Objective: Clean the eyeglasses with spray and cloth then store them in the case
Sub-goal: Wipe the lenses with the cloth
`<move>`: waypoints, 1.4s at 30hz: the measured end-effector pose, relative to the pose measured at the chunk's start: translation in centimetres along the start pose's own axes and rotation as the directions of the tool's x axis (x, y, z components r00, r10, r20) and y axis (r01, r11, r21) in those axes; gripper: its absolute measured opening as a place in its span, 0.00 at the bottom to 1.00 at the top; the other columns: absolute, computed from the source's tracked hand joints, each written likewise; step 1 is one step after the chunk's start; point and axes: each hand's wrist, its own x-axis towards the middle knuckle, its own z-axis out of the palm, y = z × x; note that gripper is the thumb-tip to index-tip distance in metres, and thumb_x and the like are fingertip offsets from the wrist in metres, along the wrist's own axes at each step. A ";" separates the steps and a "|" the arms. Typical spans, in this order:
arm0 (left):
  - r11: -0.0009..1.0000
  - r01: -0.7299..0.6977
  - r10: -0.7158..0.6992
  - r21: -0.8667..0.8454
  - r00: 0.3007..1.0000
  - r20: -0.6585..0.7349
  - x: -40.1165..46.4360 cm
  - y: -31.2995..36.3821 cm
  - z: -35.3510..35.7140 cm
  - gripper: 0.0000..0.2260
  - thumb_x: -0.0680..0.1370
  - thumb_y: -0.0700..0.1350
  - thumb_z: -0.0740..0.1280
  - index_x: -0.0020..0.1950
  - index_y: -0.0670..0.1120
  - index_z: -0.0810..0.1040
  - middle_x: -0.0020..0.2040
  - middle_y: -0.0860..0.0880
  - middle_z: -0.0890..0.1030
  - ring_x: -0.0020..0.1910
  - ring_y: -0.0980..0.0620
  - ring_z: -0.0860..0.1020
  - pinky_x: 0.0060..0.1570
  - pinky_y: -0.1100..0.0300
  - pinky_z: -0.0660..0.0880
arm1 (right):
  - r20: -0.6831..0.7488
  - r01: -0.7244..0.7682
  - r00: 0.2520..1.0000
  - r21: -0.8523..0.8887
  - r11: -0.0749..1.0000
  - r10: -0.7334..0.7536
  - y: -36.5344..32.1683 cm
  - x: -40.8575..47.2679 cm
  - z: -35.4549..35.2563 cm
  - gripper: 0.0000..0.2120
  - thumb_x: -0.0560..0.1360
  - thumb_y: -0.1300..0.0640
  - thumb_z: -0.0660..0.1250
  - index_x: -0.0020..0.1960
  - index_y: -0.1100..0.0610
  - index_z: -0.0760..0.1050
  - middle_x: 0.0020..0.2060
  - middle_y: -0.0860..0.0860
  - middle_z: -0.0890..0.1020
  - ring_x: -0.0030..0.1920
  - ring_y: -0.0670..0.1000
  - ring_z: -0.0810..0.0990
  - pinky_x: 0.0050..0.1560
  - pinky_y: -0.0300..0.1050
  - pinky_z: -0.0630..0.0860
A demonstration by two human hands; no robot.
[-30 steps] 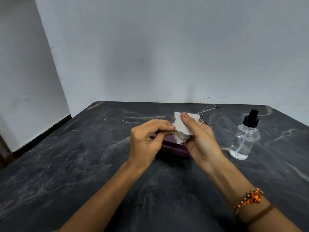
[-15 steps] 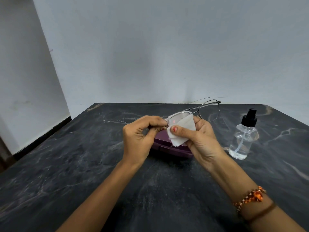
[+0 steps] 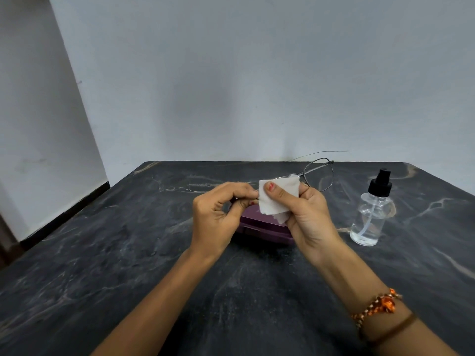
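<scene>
A dark marble table (image 3: 128, 265) fills the lower half of the view, set against a pale wall (image 3: 257, 73).

Both forearms reach in from 6 o'clock and meet over the middle of the table. The left hand (image 3: 218, 217) sits at 9 o'clock from the cloth, its fingers curled tight with thumb and fingertips pinched together at the left end of the glasses; what exactly they grip is hidden by the fingers and the cloth. The right hand (image 3: 308, 214) is curled round the cloth (image 3: 272, 204), thumb pressed flat on its near face, the other fingers behind it, so the cloth is squeezed over one lens.

Under the hands, on the table, lies the purple case (image 3: 259, 227), lid down, partly covered by both hands.

At 3 o'clock from the hands, well apart from them, the spray bottle (image 3: 370, 217) stands upright on the table, clear with a black nozzle, some liquid in the bottom.

The cloth is small, white and folded over.

The glasses (image 3: 318, 176) are held in the air above the case; the free lens and its thin metal arm stick out at 1 o'clock from the cloth.

A braided orange band (image 3: 377, 307) circles the right wrist.
</scene>
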 end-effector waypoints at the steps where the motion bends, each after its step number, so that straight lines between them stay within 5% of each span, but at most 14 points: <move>1: 1.000 0.001 -0.001 0.002 1.000 0.007 0.0 -0.1 0.0 0.09 0.67 0.31 0.68 0.44 0.41 0.80 0.41 0.51 0.80 0.42 0.63 0.79 0.45 0.70 0.76 | -0.013 -0.017 1.000 0.059 0.998 0.017 0.1 0.1 0.0 0.15 0.56 0.62 0.71 0.42 0.63 0.76 0.28 0.50 0.84 0.30 0.45 0.82 0.27 0.34 0.76; 8: 1.000 0.028 -0.027 -0.011 0.999 0.019 -0.5 -0.3 0.3 0.12 0.66 0.28 0.68 0.43 0.42 0.80 0.39 0.51 0.80 0.40 0.62 0.79 0.43 0.69 0.76 | -0.008 -0.063 0.998 0.269 0.961 0.068 0.6 0.3 -0.2 0.12 0.60 0.66 0.67 0.43 0.61 0.75 0.31 0.52 0.82 0.32 0.47 0.82 0.31 0.38 0.79; 15: 1.000 0.015 -0.016 0.018 0.999 0.042 -0.7 0.0 0.4 0.07 0.66 0.29 0.68 0.40 0.38 0.81 0.39 0.50 0.80 0.40 0.59 0.80 0.43 0.70 0.76 | 0.041 -0.067 0.997 0.138 0.988 0.062 0.7 0.0 -0.3 0.09 0.61 0.63 0.68 0.41 0.61 0.76 0.30 0.51 0.84 0.32 0.46 0.82 0.30 0.36 0.78; 20: 0.997 0.071 -0.071 -0.017 0.997 -0.029 -0.2 -0.1 0.1 0.10 0.66 0.31 0.68 0.43 0.44 0.80 0.39 0.55 0.80 0.40 0.63 0.79 0.44 0.71 0.75 | 0.090 -0.107 0.990 0.021 0.994 0.105 0.9 0.1 -0.5 0.16 0.58 0.62 0.71 0.46 0.62 0.78 0.34 0.52 0.85 0.34 0.47 0.83 0.32 0.36 0.78; 30: 0.988 0.153 -0.155 -0.036 0.987 -0.045 -0.1 -0.4 0.0 0.13 0.68 0.33 0.66 0.41 0.52 0.76 0.38 0.57 0.78 0.40 0.64 0.78 0.44 0.73 0.73 | 0.163 -0.048 0.983 -0.238 0.970 0.089 0.3 0.2 -0.9 0.07 0.61 0.54 0.71 0.36 0.56 0.82 0.32 0.50 0.85 0.34 0.45 0.82 0.32 0.35 0.78; 42: 0.987 0.158 -0.159 -0.012 0.981 -0.111 0.0 -0.8 -0.2 0.13 0.69 0.33 0.65 0.41 0.52 0.74 0.39 0.57 0.77 0.40 0.65 0.77 0.43 0.74 0.73 | 0.092 -0.027 0.995 -0.131 0.991 0.039 1.3 0.0 -0.7 0.07 0.66 0.55 0.68 0.37 0.58 0.82 0.33 0.50 0.86 0.36 0.45 0.84 0.36 0.36 0.80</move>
